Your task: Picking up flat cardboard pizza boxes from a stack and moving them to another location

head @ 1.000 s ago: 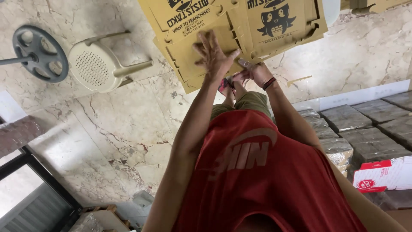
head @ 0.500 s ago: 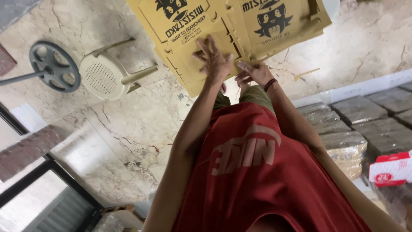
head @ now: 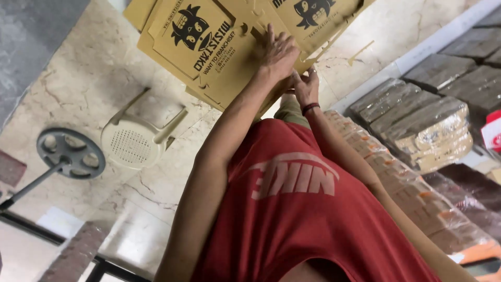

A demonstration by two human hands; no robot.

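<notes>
Flat yellow-brown cardboard box blanks (head: pixel 209 57) with black cartoon prints lie stacked on the marble floor in front of me. My left hand (head: pixel 279 52) presses flat on the top blank with its fingers spread. My right hand (head: pixel 305 86), with a dark band at the wrist, sits just below it and grips the near edge of the same blank. My red shirt (head: pixel 297 209) fills the lower middle of the view, and both arms reach forward from it.
A white plastic stool (head: pixel 138 138) lies on the floor to the left. A grey wheel-shaped base on a pole (head: pixel 70 154) is beyond it. Stacks of wrapped bundles (head: pixel 422 125) line the right side, with a red-and-white packet (head: pixel 493 133) at the edge.
The view has swung, so the stool and the grey base sit lower and further right. My left hand stays on the cardboard and my right hand has closed in on its edge.
</notes>
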